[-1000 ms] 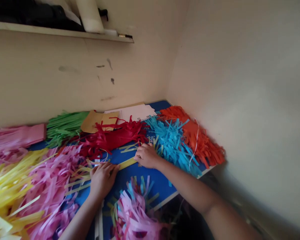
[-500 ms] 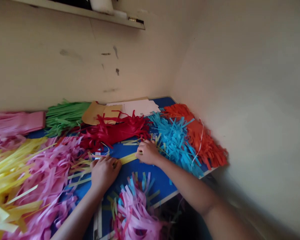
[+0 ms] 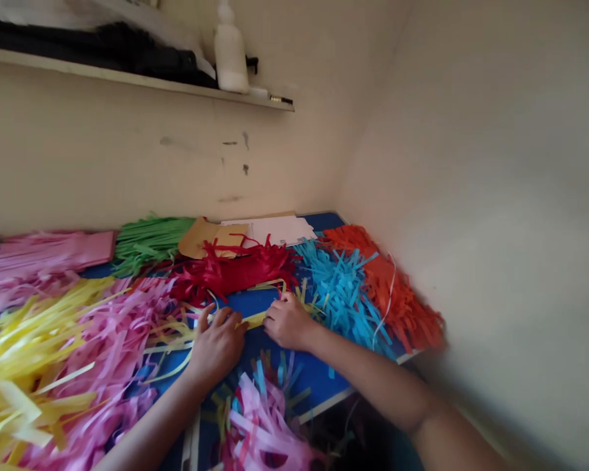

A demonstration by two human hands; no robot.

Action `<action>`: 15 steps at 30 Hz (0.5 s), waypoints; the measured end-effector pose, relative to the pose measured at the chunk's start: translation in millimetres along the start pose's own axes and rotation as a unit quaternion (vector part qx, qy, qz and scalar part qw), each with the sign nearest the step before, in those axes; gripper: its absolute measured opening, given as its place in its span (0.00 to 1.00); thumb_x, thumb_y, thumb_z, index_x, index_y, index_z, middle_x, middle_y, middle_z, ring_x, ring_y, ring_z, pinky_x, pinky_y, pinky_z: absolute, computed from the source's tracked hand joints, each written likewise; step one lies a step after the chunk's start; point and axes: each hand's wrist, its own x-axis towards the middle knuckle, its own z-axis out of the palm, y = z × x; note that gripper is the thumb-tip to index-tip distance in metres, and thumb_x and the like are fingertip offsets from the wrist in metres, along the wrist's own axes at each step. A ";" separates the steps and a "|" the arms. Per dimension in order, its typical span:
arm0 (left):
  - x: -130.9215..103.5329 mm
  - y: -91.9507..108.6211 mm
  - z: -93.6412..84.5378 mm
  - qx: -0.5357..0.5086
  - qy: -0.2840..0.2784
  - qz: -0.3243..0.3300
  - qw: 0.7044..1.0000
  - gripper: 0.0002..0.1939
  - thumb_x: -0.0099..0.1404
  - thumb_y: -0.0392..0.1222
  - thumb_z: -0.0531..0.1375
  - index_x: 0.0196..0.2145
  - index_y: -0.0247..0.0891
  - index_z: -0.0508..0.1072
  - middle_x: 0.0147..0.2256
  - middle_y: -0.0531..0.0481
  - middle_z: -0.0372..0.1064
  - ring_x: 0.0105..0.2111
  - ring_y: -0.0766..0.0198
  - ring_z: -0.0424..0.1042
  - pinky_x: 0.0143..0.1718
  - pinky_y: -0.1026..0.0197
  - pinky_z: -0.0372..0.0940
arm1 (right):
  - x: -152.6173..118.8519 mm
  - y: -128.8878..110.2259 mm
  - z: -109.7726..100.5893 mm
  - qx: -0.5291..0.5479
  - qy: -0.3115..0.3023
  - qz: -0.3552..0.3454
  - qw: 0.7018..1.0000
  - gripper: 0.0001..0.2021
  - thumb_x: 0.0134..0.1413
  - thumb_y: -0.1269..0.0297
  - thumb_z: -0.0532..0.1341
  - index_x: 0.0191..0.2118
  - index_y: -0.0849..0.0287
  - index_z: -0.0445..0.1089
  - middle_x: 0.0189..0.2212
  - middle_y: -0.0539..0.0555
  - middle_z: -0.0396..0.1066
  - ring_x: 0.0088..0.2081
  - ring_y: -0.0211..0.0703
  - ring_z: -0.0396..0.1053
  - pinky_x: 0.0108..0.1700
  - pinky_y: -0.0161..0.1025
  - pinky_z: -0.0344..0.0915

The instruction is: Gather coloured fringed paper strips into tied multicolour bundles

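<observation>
A folded yellow paper strip (image 3: 256, 320) with fringed ends lies on the blue table (image 3: 262, 343), between my two hands. My left hand (image 3: 220, 337) is on its left end, fingers bent over it and partly spread. At the other end, my right hand (image 3: 288, 320) pinches the strip with curled fingers. Loose yellow fringe spreads out beyond both hands. Close to my body, a tassel bunch of pink, blue and red strips (image 3: 269, 418) hangs over the table's front edge.
Fringed paper lies around: yellow (image 3: 24, 333), pink (image 3: 112, 347), green (image 3: 154, 239), red (image 3: 235, 268), blue (image 3: 343, 281) and orange (image 3: 392, 288). White sheets (image 3: 275, 229) lie at the back. Above, a wall shelf (image 3: 177, 86) holds a white bottle (image 3: 232, 55).
The view has tilted up, showing more of the shelf. My left hand's fingers have lifted and loosened somewhat. My right hand remains at the strip's right end.
</observation>
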 end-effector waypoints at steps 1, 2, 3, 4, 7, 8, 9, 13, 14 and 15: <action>0.1 0.9 0.0 -0.001 0.002 0.004 1.000 0.13 0.64 0.33 0.54 0.34 0.46 0.78 0.36 0.49 0.76 0.45 0.53 0.71 0.60 0.42 0.48 | 2.1 1.7 3.2 -0.003 0.000 0.004 1.000 0.09 0.64 0.67 0.55 0.37 0.61 0.73 0.35 0.57 0.74 0.40 0.47 0.65 0.47 0.49 0.53; 0.2 1.8 0.4 -0.002 0.005 0.006 1.000 0.12 0.64 0.35 0.54 0.35 0.45 0.78 0.35 0.49 0.76 0.45 0.53 0.71 0.60 0.42 0.48 | 4.5 4.2 6.3 -0.001 0.000 0.011 1.000 0.10 0.64 0.71 0.54 0.37 0.60 0.73 0.35 0.57 0.74 0.40 0.47 0.65 0.47 0.49 0.53; 0.4 2.4 1.1 -0.002 0.008 0.007 1.000 0.12 0.65 0.37 0.54 0.36 0.45 0.78 0.35 0.48 0.77 0.45 0.52 0.71 0.60 0.41 0.48 | 7.1 7.3 8.8 0.002 -0.001 0.019 1.000 0.11 0.64 0.72 0.54 0.36 0.60 0.73 0.35 0.57 0.74 0.40 0.46 0.66 0.47 0.48 0.52; 0.6 2.8 2.2 -0.003 0.011 0.007 1.000 0.11 0.65 0.40 0.55 0.38 0.44 0.78 0.36 0.48 0.77 0.45 0.52 0.71 0.59 0.41 0.48 | 9.4 10.3 10.4 0.008 -0.002 0.027 1.000 0.10 0.63 0.72 0.54 0.36 0.60 0.73 0.35 0.57 0.74 0.40 0.45 0.66 0.47 0.48 0.52; 1.8 2.0 6.1 -0.005 0.019 0.002 1.000 0.11 0.66 0.42 0.55 0.38 0.43 0.78 0.35 0.48 0.77 0.43 0.52 0.71 0.57 0.41 0.50 | 14.6 15.6 9.5 0.015 0.001 0.056 0.998 0.08 0.62 0.66 0.57 0.36 0.59 0.74 0.35 0.55 0.75 0.40 0.45 0.66 0.46 0.48 0.53; 2.4 1.4 7.5 -0.006 0.021 -0.001 1.000 0.11 0.66 0.40 0.54 0.38 0.44 0.78 0.34 0.49 0.77 0.42 0.53 0.71 0.56 0.42 0.51 | 15.6 14.9 7.6 0.015 0.002 0.068 0.998 0.08 0.61 0.65 0.58 0.35 0.58 0.75 0.34 0.54 0.75 0.39 0.45 0.66 0.46 0.47 0.53; 3.0 0.8 8.8 -0.007 0.024 -0.005 1.000 0.12 0.67 0.39 0.54 0.37 0.44 0.78 0.34 0.49 0.77 0.41 0.53 0.72 0.55 0.42 0.52 | 16.4 12.8 5.3 0.015 0.002 0.081 0.997 0.08 0.60 0.64 0.58 0.35 0.58 0.75 0.34 0.54 0.75 0.39 0.45 0.67 0.46 0.47 0.53; 2.2 0.5 10.3 -0.015 0.030 -0.018 0.999 0.13 0.67 0.36 0.53 0.35 0.45 0.78 0.32 0.50 0.77 0.40 0.54 0.71 0.54 0.44 0.52 | 17.0 -3.8 -0.6 0.004 0.025 0.098 0.995 0.08 0.59 0.62 0.59 0.40 0.58 0.74 0.40 0.56 0.75 0.44 0.49 0.65 0.48 0.50 0.52; 0.2 0.6 9.6 -0.017 0.028 -0.019 0.999 0.13 0.67 0.36 0.53 0.34 0.45 0.78 0.32 0.50 0.77 0.40 0.54 0.71 0.54 0.44 0.52 | 16.0 -7.1 -0.3 -0.003 0.034 0.085 0.996 0.08 0.60 0.63 0.59 0.41 0.58 0.73 0.40 0.56 0.74 0.45 0.50 0.64 0.49 0.50 0.52; -2.7 0.5 8.5 -0.020 0.024 -0.017 0.999 0.14 0.67 0.36 0.53 0.35 0.46 0.78 0.33 0.50 0.77 0.41 0.54 0.71 0.54 0.45 0.52 | 14.2 -8.9 0.8 -0.008 0.038 0.070 0.997 0.08 0.62 0.64 0.57 0.41 0.58 0.73 0.40 0.56 0.74 0.45 0.49 0.64 0.50 0.50 0.52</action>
